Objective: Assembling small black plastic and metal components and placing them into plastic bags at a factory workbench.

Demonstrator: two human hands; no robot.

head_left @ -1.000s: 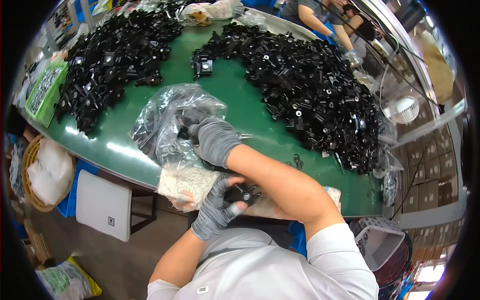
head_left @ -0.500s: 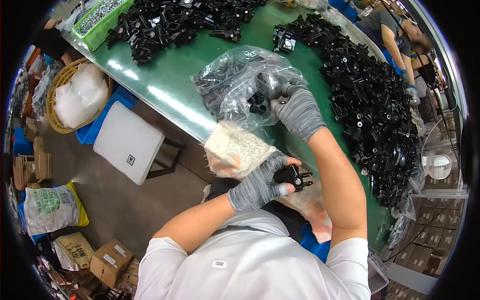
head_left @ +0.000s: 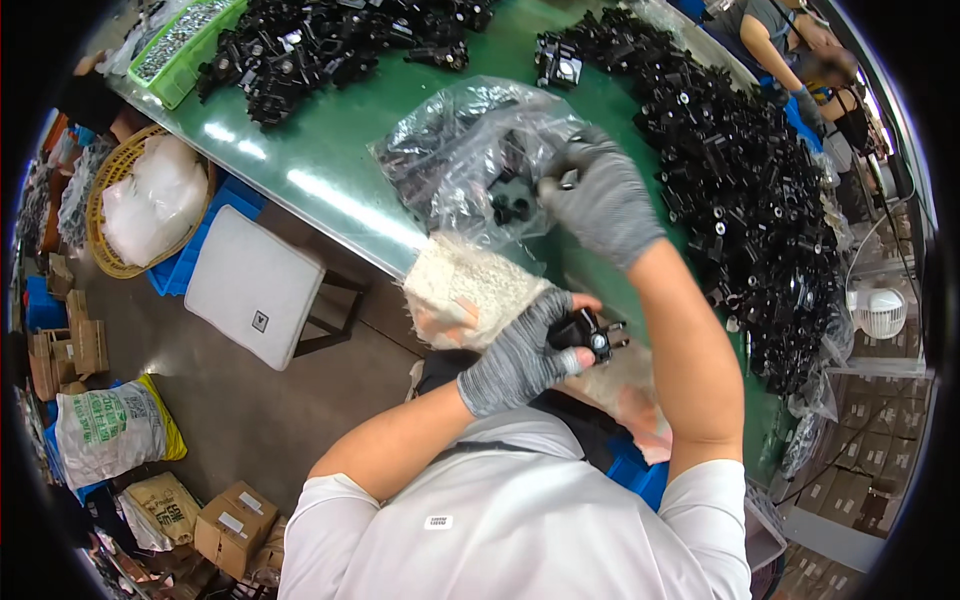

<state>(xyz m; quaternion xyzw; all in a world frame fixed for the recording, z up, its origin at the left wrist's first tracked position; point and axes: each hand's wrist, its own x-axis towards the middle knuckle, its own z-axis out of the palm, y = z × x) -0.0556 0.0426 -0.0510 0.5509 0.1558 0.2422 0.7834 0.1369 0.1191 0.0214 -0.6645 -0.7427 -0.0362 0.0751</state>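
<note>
My left hand, in a grey knit glove with bare fingertips, grips a small black plastic bracket with prongs and a shiny round metal spot. It is held close to my body, over the near edge of the green table. At the right side of a clear plastic bag, my right hand has its gloved fingers curled together. Whatever lies between those fingers is too blurred to name. Small black tubular pieces show at the bag's mouth.
A cream towel drapes over the table edge. Heaps of black parts cover the table's right side and far left. A green bin holds small metal pieces. A cushioned stool stands left; another person works at far right.
My right hand has shifted slightly to the right, with its fingers curled. My left hand keeps its hold on the black bracket. The whole view has shifted a little.
</note>
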